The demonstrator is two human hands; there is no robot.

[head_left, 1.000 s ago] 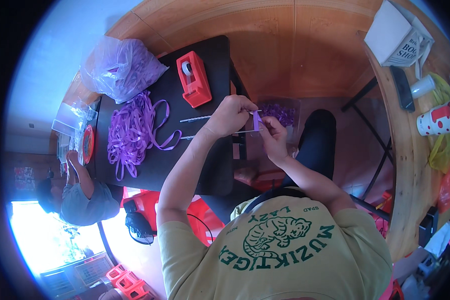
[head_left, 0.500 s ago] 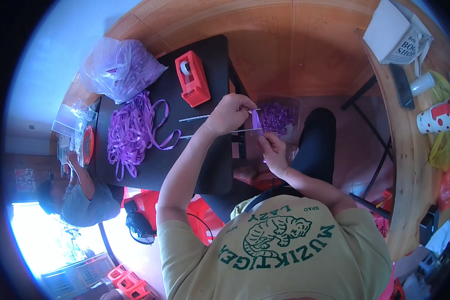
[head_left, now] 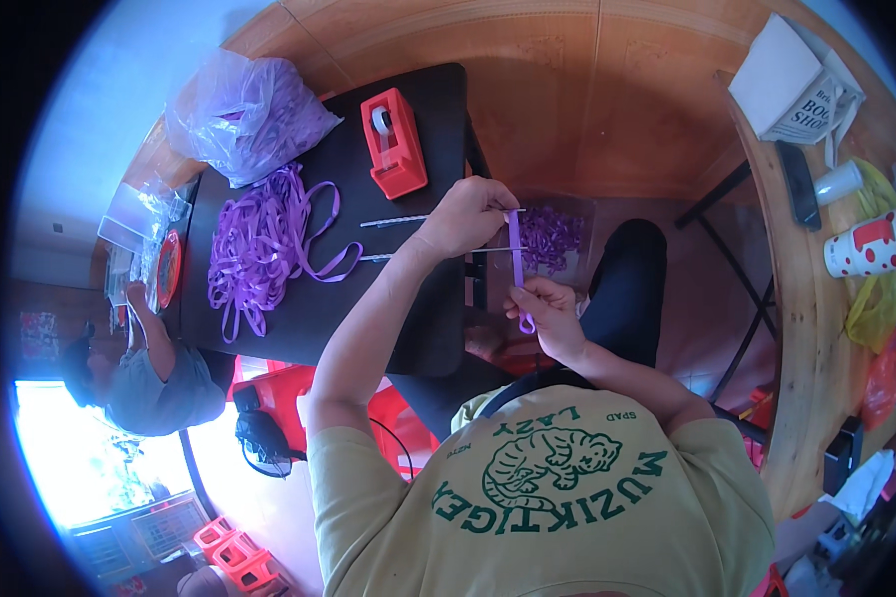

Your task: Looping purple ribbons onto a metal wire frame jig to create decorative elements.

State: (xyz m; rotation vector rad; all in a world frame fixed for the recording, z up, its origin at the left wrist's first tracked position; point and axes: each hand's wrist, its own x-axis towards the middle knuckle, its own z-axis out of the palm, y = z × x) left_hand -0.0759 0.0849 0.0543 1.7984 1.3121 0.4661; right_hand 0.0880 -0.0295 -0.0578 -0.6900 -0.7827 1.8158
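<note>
Two thin metal rods (head_left: 392,221) jut over the right edge of the black table, side by side. A purple ribbon (head_left: 516,244) runs across their free ends. My left hand (head_left: 468,217) is closed at the tip of the farther rod, pinching the ribbon's upper part. Nearer to me, my right hand (head_left: 551,313) grips the ribbon's lower part between thumb and fingers, and a short loop hangs below them. On the table lies a loose heap of purple ribbon (head_left: 259,244), one strand trailing toward the rods. Below my hands, a pile of short purple pieces (head_left: 553,237) lies in a clear bag or tray.
A red tape dispenser (head_left: 395,144) and a plastic bag of purple ribbon (head_left: 254,114) stand on the black table (head_left: 423,318). At right, a wooden table (head_left: 801,398) carries a phone (head_left: 797,184), a spotted cup (head_left: 866,244) and a paper bag (head_left: 791,85). Another person (head_left: 159,388) sits at far left.
My right hand has drawn slightly down and nearer to me, and the ribbon now hangs longer and straighter across the rods. My left hand stays at the farther rod's tip.
</note>
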